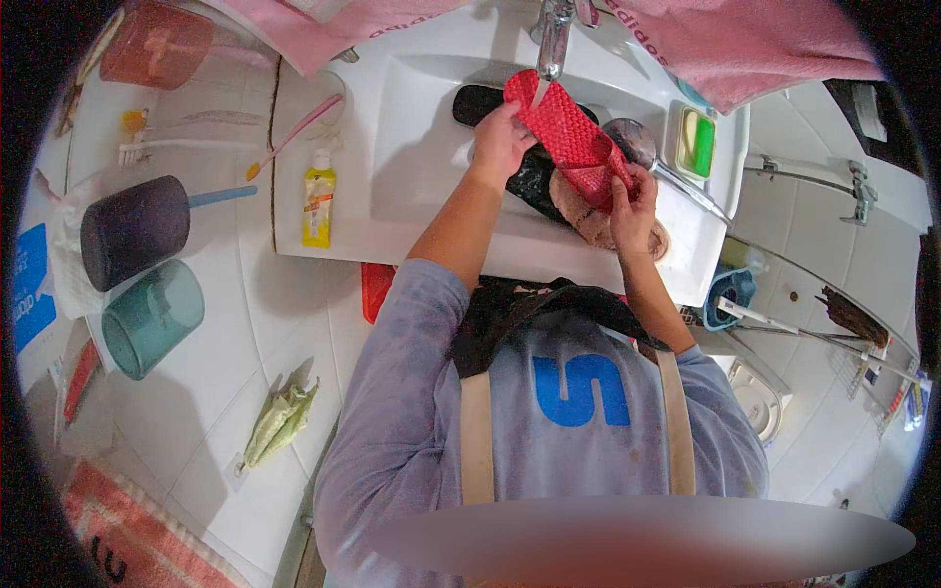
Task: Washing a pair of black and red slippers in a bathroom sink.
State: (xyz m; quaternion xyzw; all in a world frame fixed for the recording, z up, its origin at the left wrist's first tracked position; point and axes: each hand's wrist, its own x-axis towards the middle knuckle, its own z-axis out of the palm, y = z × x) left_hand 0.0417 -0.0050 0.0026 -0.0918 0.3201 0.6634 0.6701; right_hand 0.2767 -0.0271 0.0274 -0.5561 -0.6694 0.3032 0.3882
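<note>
A red slipper (561, 120) with a woven-textured sole is held at a slant over the sink (412, 127), its upper end beneath the metal tap (555, 44). A pale stream runs from the spout onto that end. My left hand (500, 147) grips the slipper's left edge near the top. Around its lower end, by the strap, the fingers of my right hand (634, 204) are closed. Below it in the basin lie a black slipper (534, 184) and a tan slipper (578, 206), both partly covered. Another black piece of footwear (475, 104) shows behind my left hand.
A shower head (629, 142) rests at the basin's right side, near a soap dish (696, 142) with a green-and-white block. On the left rim stands a yellow bottle (318, 201). Pink towels (730, 44) hang over the far edge. A blue bucket (730, 294) sits lower right.
</note>
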